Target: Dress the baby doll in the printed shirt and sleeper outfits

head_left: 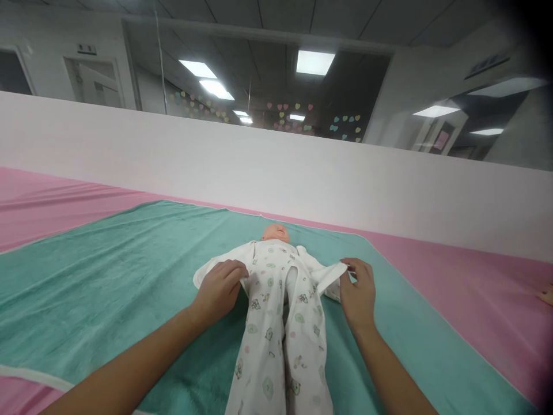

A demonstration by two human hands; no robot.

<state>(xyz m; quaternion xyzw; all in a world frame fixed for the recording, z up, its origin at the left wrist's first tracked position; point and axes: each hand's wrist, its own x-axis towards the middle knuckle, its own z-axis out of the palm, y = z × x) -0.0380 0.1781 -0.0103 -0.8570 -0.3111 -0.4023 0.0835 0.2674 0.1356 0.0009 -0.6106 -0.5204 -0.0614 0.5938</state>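
Note:
A baby doll (276, 232) lies on its back, its head away from me. White baby clothes (270, 334) with green, pink and animal prints cover its body, the legs stretched toward me. Plain white sleeves (235, 255) show at its sides. At the doll's waist on the left, my left hand (222, 285) is closed on the edge of the clothes. My right hand (358, 291) pinches a white cloth flap (332, 275) between thumb and fingers, pulling it out to the right. The doll's hands and feet are not visible.
Beneath the doll spreads a green blanket (142, 288) with a white edge, over a pink sheet (466, 282). Behind stands a low white wall (259, 167) topped by a large glass pane with heart stickers (298, 106). Part of another person's hand or foot (547, 295) shows at the right edge.

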